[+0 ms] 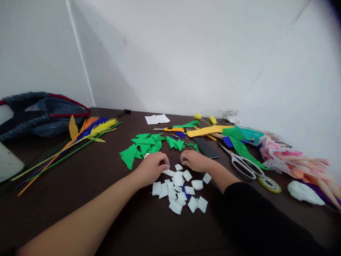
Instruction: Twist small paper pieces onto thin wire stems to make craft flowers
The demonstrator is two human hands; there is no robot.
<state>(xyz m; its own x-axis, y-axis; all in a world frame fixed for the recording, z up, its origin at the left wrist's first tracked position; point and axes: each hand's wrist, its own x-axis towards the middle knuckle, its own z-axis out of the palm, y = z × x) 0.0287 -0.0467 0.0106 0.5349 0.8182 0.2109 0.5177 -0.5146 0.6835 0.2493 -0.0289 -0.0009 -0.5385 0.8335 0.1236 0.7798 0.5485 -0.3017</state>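
A scatter of small white paper squares (179,192) lies on the dark brown table (106,199) just in front of me. My left hand (152,166) rests at the far left edge of that scatter, fingers curled and pinched on a white square. My right hand (194,160) sits knuckles up at the far right edge, fingers curled under; what they hold is hidden. Just beyond both hands lies a heap of green paper pieces (142,145).
Scissors (241,161), a tape roll (269,184), a black card (209,147), a yellow utility knife (170,129), yellow and green strips and dolls (293,158) lie to the right. Long coloured feather stems (66,144) and a dark bag (39,113) lie left. White walls close behind.
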